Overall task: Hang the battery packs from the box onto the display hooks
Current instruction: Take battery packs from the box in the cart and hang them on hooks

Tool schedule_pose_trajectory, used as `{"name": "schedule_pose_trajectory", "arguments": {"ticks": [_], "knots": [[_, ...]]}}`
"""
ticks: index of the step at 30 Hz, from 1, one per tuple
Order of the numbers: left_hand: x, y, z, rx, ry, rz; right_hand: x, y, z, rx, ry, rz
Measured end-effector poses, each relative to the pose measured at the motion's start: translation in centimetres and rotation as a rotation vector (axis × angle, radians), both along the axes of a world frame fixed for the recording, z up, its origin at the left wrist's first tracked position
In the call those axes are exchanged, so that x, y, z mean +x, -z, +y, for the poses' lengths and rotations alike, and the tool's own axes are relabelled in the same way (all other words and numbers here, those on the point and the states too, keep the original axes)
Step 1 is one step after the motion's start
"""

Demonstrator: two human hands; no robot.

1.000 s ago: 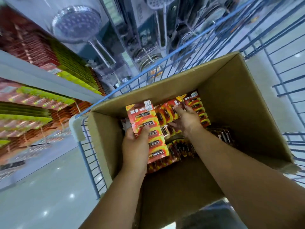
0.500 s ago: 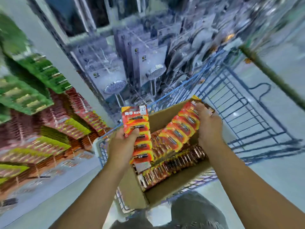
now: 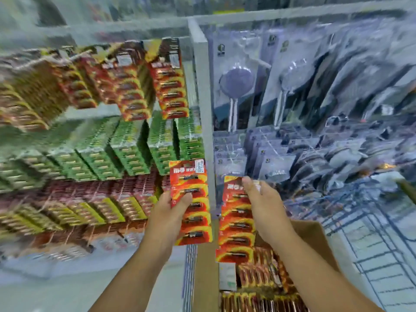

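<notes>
Our left hand (image 3: pixel 167 207) pinches one red battery strip (image 3: pixel 191 203) at mid-height, thumb across its front. Our right hand (image 3: pixel 262 206) pinches another strip (image 3: pixel 236 224) near its top. Both hang upright before the display racks (image 3: pixel 126 91), above the box (image 3: pixel 308 235).

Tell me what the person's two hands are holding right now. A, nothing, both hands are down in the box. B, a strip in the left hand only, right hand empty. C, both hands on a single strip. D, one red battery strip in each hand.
D: the left hand grips one red battery strip and the right hand pinches a second strip, raised above the box.
</notes>
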State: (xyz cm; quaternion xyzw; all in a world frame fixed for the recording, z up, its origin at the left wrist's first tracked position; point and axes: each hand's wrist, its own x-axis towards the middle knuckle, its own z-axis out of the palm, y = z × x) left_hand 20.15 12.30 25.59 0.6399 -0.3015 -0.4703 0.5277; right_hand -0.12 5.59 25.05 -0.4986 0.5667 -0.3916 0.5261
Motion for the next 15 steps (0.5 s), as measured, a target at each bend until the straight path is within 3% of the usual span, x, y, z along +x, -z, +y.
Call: {"name": "schedule_pose_trajectory", "arguments": {"ticks": [5, 8, 15], "knots": [[3.8, -2.9, 3.9, -0.036, -0.154, -0.088, 6.2, -2.0, 1.9, 0.07, -0.144, -0.129], [6.8, -4.4, 4.9, -0.057, -0.191, -0.097, 9.4, -3.6, 1.9, 0.078, -0.176, -0.084], [16.2, -7.7, 4.3, -0.115, -0.186, -0.058, 18.9, -7.3, 0.3, 0.033, -0.117, -0.111]]}}
